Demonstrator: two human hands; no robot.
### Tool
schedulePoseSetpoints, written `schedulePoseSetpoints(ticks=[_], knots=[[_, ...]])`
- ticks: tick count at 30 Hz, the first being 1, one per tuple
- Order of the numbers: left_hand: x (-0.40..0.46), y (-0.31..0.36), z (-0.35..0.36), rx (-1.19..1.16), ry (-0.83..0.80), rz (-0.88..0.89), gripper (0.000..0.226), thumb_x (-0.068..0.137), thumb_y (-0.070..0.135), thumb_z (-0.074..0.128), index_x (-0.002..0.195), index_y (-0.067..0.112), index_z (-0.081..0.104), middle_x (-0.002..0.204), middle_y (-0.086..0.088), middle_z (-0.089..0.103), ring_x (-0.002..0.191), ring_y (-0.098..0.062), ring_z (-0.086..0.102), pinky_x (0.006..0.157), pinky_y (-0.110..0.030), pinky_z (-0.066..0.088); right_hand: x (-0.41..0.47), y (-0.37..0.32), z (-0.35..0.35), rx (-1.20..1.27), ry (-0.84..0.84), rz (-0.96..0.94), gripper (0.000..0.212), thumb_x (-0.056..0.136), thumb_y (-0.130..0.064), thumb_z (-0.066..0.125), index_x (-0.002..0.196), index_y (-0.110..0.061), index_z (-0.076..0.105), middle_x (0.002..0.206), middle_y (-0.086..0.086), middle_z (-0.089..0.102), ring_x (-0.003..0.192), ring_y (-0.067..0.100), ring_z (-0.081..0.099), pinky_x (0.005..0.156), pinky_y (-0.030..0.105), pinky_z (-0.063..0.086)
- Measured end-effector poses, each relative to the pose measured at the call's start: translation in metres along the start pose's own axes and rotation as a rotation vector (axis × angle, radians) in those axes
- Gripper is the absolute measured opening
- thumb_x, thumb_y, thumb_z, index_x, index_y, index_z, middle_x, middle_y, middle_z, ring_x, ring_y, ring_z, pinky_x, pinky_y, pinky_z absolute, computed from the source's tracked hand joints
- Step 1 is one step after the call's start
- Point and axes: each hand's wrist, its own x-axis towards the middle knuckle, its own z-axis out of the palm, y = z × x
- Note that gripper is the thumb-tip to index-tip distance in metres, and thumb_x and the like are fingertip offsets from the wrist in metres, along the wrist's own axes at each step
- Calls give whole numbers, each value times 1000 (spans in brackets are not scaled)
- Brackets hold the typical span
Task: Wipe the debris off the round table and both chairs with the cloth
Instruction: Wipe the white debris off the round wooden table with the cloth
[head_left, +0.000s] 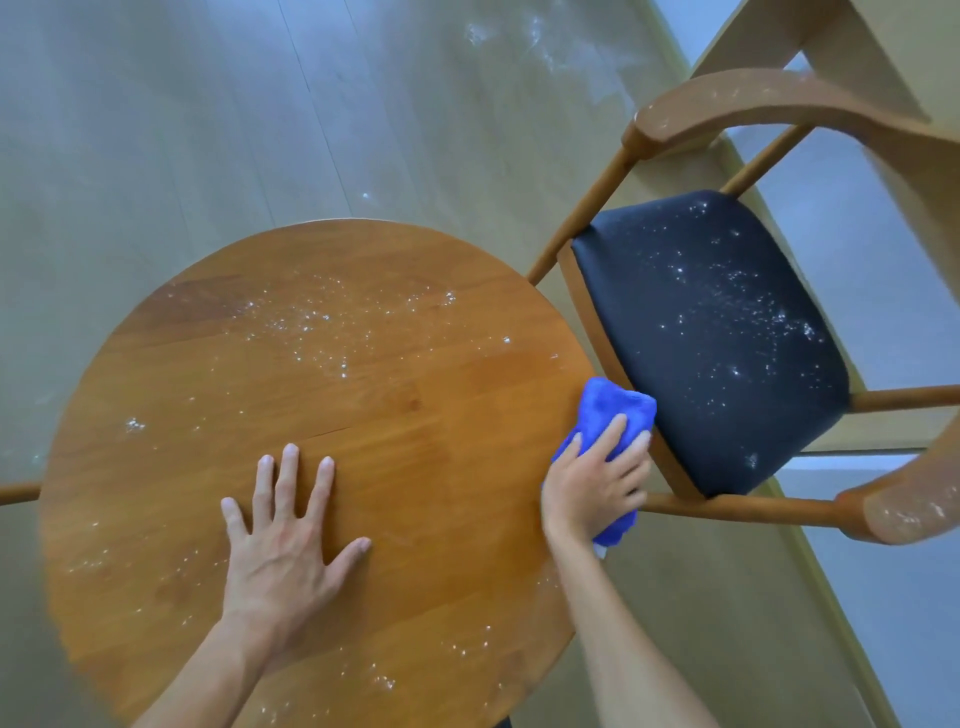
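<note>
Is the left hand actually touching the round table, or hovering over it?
Touching. The head view shows the left hand lying flat with fingers spread on the round table, no gap visible beneath the palm.

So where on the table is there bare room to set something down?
The clean band of the table between the left hand and the cloth under the right hand is free. White debris covers the far side and dots the left and near rims. The chair seat is speckled all over.
</note>
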Motion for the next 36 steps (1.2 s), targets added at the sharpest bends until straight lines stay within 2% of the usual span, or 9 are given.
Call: schedulePoseSetpoints(ticks=[6,11,14,17,19,25,30,32,36], knots=[[0,0,-1,4,-6,-6,99,82,81,9,143,12,44,155,-20,25,141,-42,24,89,-74,36,-113,-19,-7,70,-93,-638,56,87,-33,58,140,-19,49,150,16,39,136,37,39,103,53,37],[-1,0,-1,10,-6,-16,99,82,81,8,142,12,45,154,-20,27,140,-41,23,89,-72,37,-108,65,-14,177,-233,-1260,46,81,-31,66,127,-29,62,145,5,49,132,30,47,97,46,45],[-2,-1,1,34,21,-7,98,81,82,13,146,14,40,155,-19,24,142,-39,19,92,-71,36,-55,110,-20,56,-180,-1084,54,78,-35,62,132,-27,55,148,10,40,128,36,46,95,48,45],[-3,-3,3,40,48,-2,97,80,81,18,148,15,36,157,-18,20,144,-38,15,96,-71,33,-37,96,-25,72,-151,-412,54,82,-37,56,132,-20,54,145,21,38,115,41,47,91,51,46],[-4,-4,4,44,57,-8,96,78,80,21,149,16,34,158,-17,18,145,-37,12,99,-70,31,-58,68,-23,105,-74,-191,54,81,-34,60,131,-18,54,142,25,39,111,42,47,89,52,45],[-5,-5,2,-1,81,-32,94,78,75,36,155,24,18,162,-10,1,149,-31,-4,111,-64,19,-229,24,-35,212,-314,-682,63,62,-40,73,124,-33,62,138,16,53,116,34,55,84,44,49],[-6,-5,0,-31,78,-39,95,79,73,47,155,27,13,163,-8,-5,149,-29,-9,112,-62,16,-193,109,-37,286,-275,-1078,48,75,-42,68,122,-35,63,142,12,48,118,33,57,89,40,48],[-6,-4,1,-15,64,-45,95,80,75,42,155,29,6,162,-7,-11,148,-28,-13,114,-60,14,-141,138,-35,209,-207,-1033,54,76,-38,66,128,-29,56,144,16,40,123,38,50,94,46,46],[-8,-3,0,6,73,-58,96,79,78,36,155,30,1,161,-5,-15,148,-26,-15,115,-58,13,-71,117,-21,162,-109,-411,61,78,-20,73,135,-17,50,148,22,33,122,42,44,96,51,44]])
